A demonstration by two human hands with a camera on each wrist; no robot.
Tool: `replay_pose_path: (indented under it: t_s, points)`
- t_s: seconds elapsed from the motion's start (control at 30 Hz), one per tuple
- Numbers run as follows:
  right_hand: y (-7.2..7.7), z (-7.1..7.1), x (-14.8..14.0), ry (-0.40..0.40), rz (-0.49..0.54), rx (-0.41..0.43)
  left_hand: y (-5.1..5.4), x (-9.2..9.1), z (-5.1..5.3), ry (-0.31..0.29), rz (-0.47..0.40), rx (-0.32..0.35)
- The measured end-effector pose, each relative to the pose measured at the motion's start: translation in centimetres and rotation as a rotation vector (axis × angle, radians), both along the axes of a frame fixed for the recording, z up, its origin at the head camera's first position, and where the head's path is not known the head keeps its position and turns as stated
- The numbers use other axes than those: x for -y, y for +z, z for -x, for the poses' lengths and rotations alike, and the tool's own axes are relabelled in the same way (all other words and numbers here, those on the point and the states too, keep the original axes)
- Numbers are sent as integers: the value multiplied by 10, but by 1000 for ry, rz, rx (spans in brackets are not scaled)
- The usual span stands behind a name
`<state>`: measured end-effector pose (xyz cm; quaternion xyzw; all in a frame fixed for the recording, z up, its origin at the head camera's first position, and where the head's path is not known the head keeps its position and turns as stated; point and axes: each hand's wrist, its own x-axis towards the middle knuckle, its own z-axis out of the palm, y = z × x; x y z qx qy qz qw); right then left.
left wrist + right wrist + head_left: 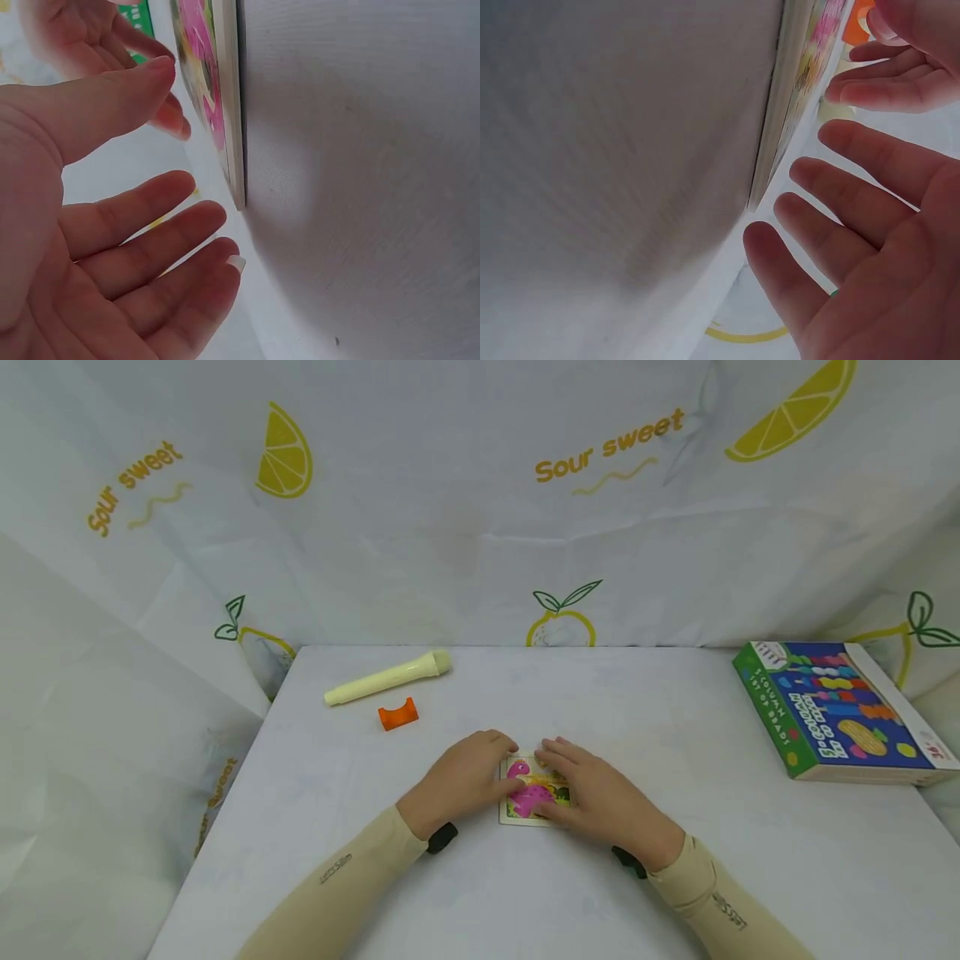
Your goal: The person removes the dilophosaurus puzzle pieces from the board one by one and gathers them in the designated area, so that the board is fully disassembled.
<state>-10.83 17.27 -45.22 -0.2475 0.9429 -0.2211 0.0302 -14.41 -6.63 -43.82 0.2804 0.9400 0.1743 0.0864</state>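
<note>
A small, thin picture board (531,798) with a pink dinosaur and a pale border lies flat on the white table, between the two hands. At its left side is my left hand (467,779), its thumb reaching over the picture. My right hand (603,795) covers part of the right side. In the left wrist view the left hand's fingers (142,232) are relaxed and stand apart from the board's edge (231,112). The right wrist view shows the right hand's fingers (847,195) spread loosely beside the board (791,90). Neither hand grips it.
A pale yellow toy microphone (386,678) lies at the back left, with an orange curved block (398,714) in front of it. At the right stands a colourful bead-set box (840,714). A white printed curtain (450,527) hangs behind the table (555,893).
</note>
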Motion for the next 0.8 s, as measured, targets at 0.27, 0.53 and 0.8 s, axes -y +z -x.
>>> replay_pose_path:
  t_s: [0.27,0.53,0.8]
  points:
    - [2,1,2,35,-19,49,-2,-5,6,0,-2,10]
    - [6,1,3,28,-30,96,-2,-6,9,8,15,21]
    - [9,1,2,25,-24,114,1,-11,11,-3,63,20]
